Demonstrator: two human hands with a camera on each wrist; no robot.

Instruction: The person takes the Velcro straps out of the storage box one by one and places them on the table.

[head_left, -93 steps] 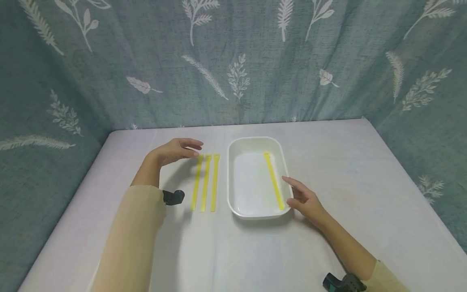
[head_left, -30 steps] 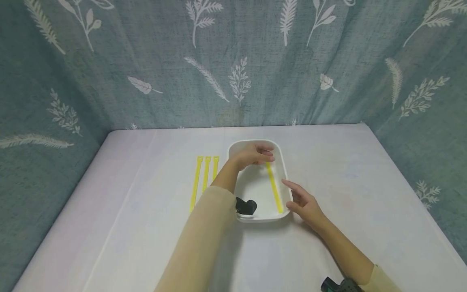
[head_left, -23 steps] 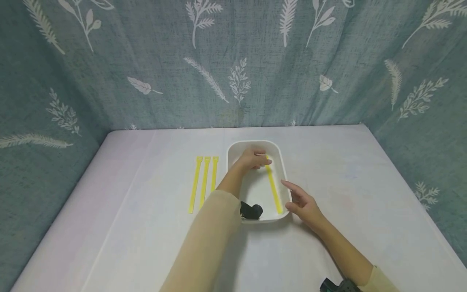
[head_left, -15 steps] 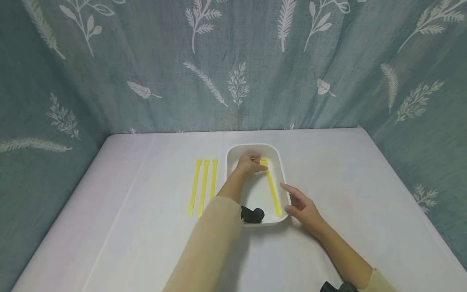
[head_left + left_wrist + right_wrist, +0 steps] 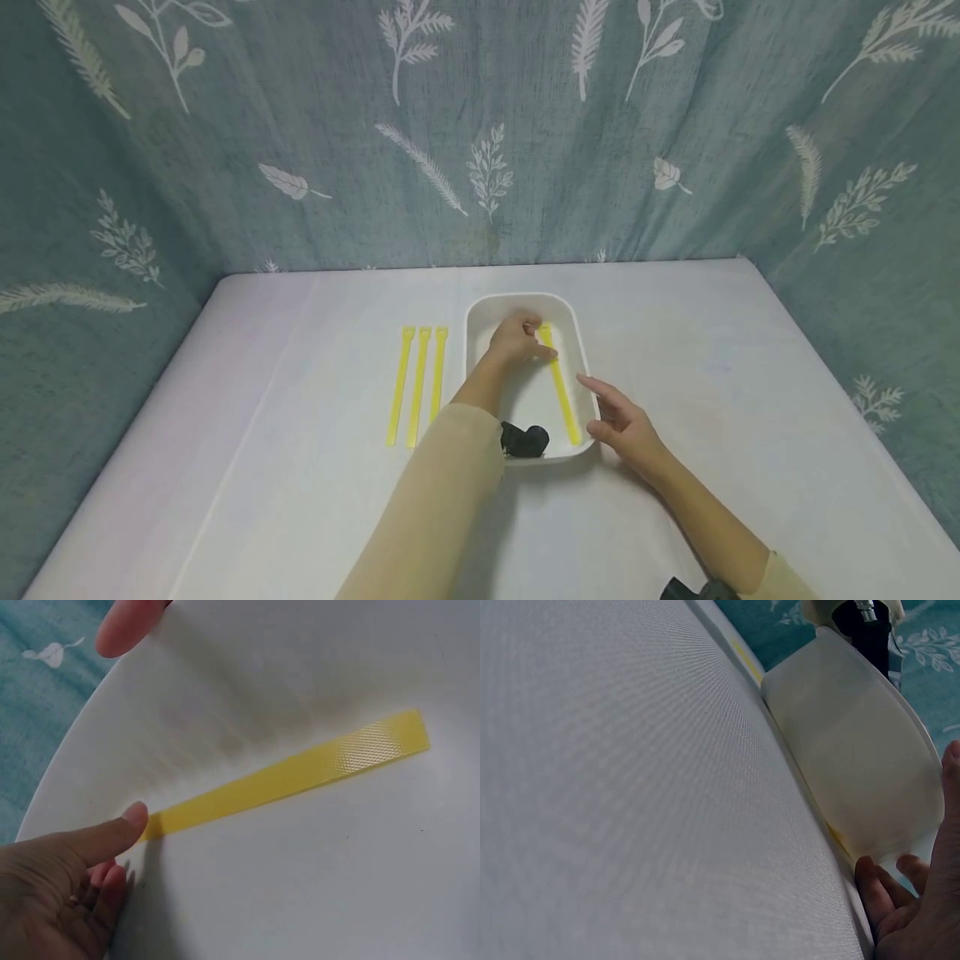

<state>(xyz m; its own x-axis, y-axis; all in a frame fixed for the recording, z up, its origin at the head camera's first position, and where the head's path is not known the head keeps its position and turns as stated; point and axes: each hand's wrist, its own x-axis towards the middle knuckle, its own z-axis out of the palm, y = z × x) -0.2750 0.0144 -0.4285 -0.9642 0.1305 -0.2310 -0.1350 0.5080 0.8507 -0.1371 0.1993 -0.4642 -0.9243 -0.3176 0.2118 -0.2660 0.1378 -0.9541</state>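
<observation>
A yellow cable tie (image 5: 561, 392), flat with a slotted head, lies slanted inside a white plastic tray (image 5: 471, 333). My left hand (image 5: 516, 340) reaches into the tray and pinches this tie just below its head. Up close in the left wrist view, the thumb (image 5: 112, 832) overlaps the tie's narrow end, and the other fingers curl beneath the thumb. The tie's head is hidden there. At the tray's right side, my right hand (image 5: 628, 427) rests its relaxed fingertips on the rim and outer wall.
Left of the tray, three more yellow cable ties (image 5: 420, 375) lie side by side on the white tablecloth (image 5: 300, 467), partly behind the left sleeve (image 5: 442, 475). A teal leaf-patterned curtain (image 5: 360, 217) hangs behind the table.
From beside the three ties, my left hand has moved right into the tray and down to the tie there. That tie's head has shifted slightly left. My right hand keeps its place.
</observation>
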